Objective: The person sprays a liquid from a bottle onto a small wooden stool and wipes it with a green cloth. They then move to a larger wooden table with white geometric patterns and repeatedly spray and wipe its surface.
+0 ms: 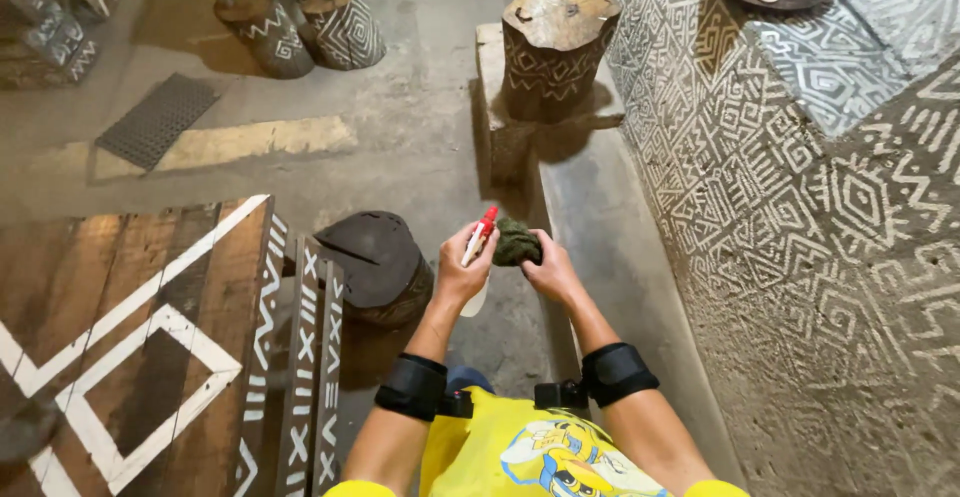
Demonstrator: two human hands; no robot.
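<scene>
Left of the hands there's a painted wooden table (150, 347) and a dark round stump stool (375, 262). Left hand (462, 275) is wrapped around a small spray bottle (476, 247) with a red top, nozzle right up against the dark green cloth (517, 243) bunched in the right hand (549, 270). Patterned wall (800, 207) off to the right.

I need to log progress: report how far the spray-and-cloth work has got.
Done: nothing shows as wiped; no wet or cleaned patch is visible. In hand: the left hand holds a red-capped spray bottle with its nozzle at the dark green cloth, bunched in the right hand. Left: the patterned wall, ledge and stump stool look untouched.
</scene>
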